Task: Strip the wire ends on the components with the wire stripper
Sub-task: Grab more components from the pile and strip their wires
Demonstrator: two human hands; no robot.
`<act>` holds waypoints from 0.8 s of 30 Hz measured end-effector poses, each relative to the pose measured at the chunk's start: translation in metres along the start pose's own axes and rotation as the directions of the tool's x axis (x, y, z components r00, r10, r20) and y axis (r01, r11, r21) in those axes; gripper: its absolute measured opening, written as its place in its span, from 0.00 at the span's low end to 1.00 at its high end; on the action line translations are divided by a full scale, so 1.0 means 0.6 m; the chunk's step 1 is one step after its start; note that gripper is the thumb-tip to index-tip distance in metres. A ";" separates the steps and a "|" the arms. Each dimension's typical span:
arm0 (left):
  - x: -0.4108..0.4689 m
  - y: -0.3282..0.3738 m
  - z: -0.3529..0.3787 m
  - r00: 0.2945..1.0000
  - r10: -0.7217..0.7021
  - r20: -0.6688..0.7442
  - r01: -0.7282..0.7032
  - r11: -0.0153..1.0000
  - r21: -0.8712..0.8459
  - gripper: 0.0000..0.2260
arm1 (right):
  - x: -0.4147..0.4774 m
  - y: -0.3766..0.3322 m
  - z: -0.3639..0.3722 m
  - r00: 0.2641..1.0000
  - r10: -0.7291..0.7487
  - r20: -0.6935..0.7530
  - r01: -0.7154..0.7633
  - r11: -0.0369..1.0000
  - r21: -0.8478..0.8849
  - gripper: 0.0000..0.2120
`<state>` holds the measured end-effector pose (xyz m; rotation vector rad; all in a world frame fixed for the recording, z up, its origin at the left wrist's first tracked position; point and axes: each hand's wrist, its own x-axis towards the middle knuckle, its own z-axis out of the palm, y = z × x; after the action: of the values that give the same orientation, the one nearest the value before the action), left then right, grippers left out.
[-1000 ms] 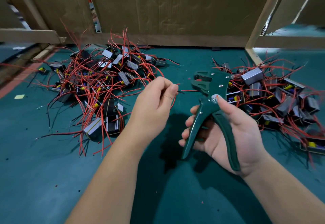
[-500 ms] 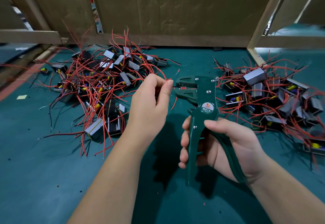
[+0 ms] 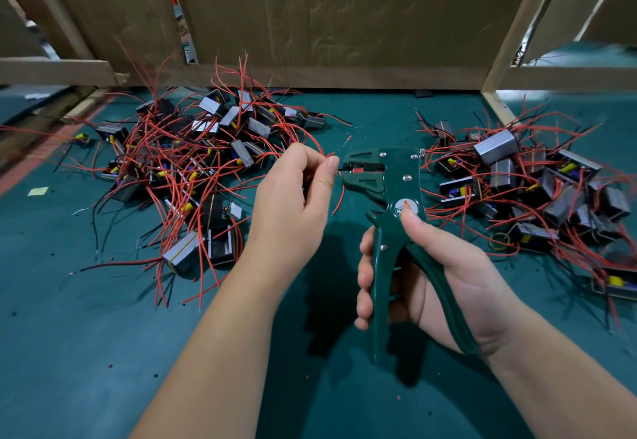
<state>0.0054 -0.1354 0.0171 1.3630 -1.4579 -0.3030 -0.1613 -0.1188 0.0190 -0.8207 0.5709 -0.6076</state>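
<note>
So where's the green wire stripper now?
Head view, right of centre: the green wire stripper is gripped by the right hand, jaws at the thin wire the left hand pinches.

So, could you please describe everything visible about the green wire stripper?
The wire stripper is dark green, plastic-looking, with silver rivets and a round white-and-orange label. It is held roughly upright above the green mat, head pointing left, its two long handles downward. The right hand holds it: fingers curled round one handle, the other against the palm, thumb on the label. A red ribbed part shows inside its mouth, where a thin wire pinched by the left hand enters.
</note>
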 end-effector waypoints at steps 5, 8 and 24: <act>-0.001 0.001 0.000 0.999 0.038 0.002 -0.038 0.998 0.044 0.10 | 0.003 0.005 0.000 0.997 -0.031 -0.070 0.027 0.998 -0.051 0.24; -0.001 0.001 0.003 0.998 0.067 0.000 -0.066 0.990 0.123 0.09 | 0.007 0.012 0.004 0.984 -0.058 -0.171 0.038 0.992 -0.119 0.24; -0.016 0.022 0.025 0.991 -0.045 0.124 0.107 0.824 -0.556 0.20 | 0.014 0.001 -0.003 1.000 0.010 0.019 -0.016 0.949 0.316 0.32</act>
<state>-0.0161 -0.1300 0.0162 0.9270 -1.2577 -0.8034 -0.1565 -0.1251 0.0153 -0.5182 0.4479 -0.6593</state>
